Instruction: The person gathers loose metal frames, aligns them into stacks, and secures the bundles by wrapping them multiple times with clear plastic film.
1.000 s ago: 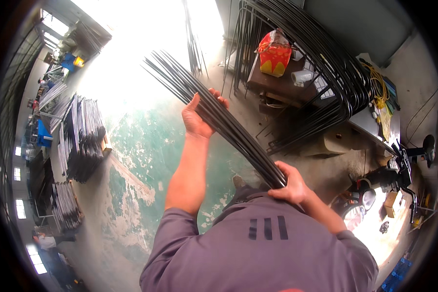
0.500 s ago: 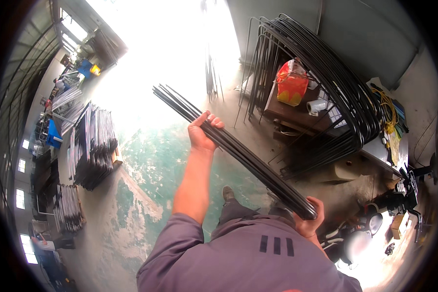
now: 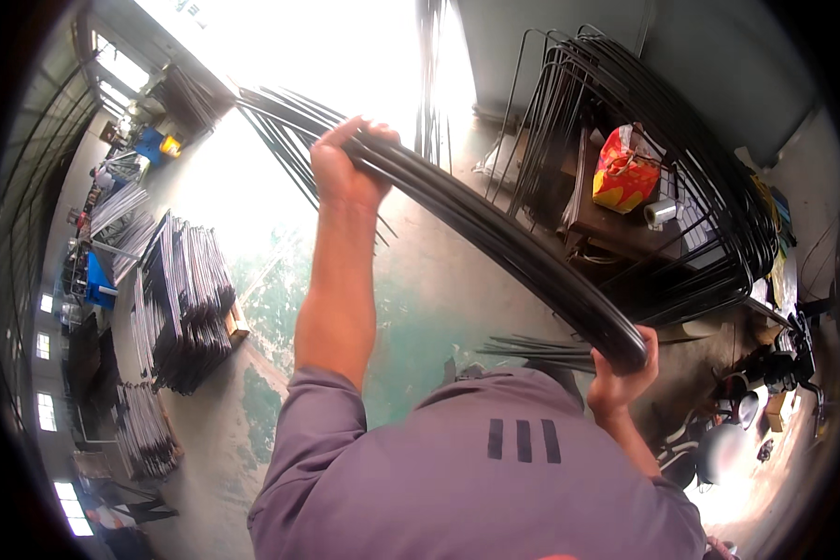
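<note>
A bundle of bent black metal rods slants across in front of my chest, from the far left down to the near right. Around its upper stretch my left hand is closed, knuckles facing up. My right hand grips the rounded near end, where the rods bend. Thin rod ends fan out beyond my left hand, and more rod ends show below the bundle beside my right hand. The bundle is held above the floor, and part of it is hidden behind my left hand and forearm.
At the right, a large stack of bent black rods arches around a brown table bearing a red bag and a white roll. Stacked rods stand left on the worn green floor. Motorbike-like parts stand near right.
Both hands have risen with the bundle; the left moved up and leftward, the right up and rightward. The bundle has turned, showing its bend and the rods' other ends. My view has shifted slightly.
</note>
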A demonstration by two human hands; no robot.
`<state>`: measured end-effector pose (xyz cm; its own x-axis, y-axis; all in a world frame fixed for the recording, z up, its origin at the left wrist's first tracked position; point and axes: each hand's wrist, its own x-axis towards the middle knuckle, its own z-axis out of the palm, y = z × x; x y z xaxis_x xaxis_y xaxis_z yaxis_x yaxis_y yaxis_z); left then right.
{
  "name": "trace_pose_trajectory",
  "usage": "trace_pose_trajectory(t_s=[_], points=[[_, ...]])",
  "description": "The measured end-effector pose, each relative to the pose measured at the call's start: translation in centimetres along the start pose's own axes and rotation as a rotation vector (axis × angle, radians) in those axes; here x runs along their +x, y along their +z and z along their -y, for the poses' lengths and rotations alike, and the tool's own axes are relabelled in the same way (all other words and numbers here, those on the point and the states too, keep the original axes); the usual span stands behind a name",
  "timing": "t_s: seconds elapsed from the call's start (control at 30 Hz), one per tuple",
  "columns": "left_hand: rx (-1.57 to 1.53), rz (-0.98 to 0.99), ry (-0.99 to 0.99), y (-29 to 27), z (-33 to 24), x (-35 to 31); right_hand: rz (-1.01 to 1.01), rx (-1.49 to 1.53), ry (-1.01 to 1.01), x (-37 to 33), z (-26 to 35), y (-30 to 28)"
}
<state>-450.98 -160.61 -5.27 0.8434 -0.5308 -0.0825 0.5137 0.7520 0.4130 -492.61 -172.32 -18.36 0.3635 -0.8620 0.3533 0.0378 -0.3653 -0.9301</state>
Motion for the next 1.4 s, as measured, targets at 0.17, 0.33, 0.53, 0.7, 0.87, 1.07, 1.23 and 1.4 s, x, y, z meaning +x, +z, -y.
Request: trace_pose_trajectory(t_s=[0.17, 0.33, 0.53, 0.7, 0.87, 1.07, 1.23, 1.4], points=[[0.1, 0.062, 0.054, 1.0, -5.1, 7.1, 0.005, 0.074, 0.143, 3.8, -0.2, 7.6], [0.137, -0.002, 0.07, 0.2, -8.5, 15.7, 0.051, 0.165, 0.165, 9.0, -2.7, 15.7], [0.18, -0.101, 0.112, -1.5, -11.0, 26.5, 0.103, 0.25, 0.118, 16.9, -5.4, 26.3], [0.139, -0.07, -0.004, -5.6, -10.5, 36.9, 0.067, 0.302, 0.132, 21.4, -9.0, 36.6], [0.175, -0.132, -0.095, -10.3, -10.4, 48.9, -0.033, 0.179, 0.08, 24.7, -13.8, 46.3], [0.177, -0.098, -0.272, -10.7, -9.1, 60.2, -0.167, 0.088, 0.056, 28.4, -16.0, 53.9], [0.35, -0.049, -0.458, -14.0, -4.0, 66.9, -0.183, 0.029, 0.082, 31.4, -19.1, 58.0], [0.542, -0.018, -0.593, -14.3, 1.1, 68.5, -0.244, 0.01, 0.107, 36.1, -19.9, 60.3]])
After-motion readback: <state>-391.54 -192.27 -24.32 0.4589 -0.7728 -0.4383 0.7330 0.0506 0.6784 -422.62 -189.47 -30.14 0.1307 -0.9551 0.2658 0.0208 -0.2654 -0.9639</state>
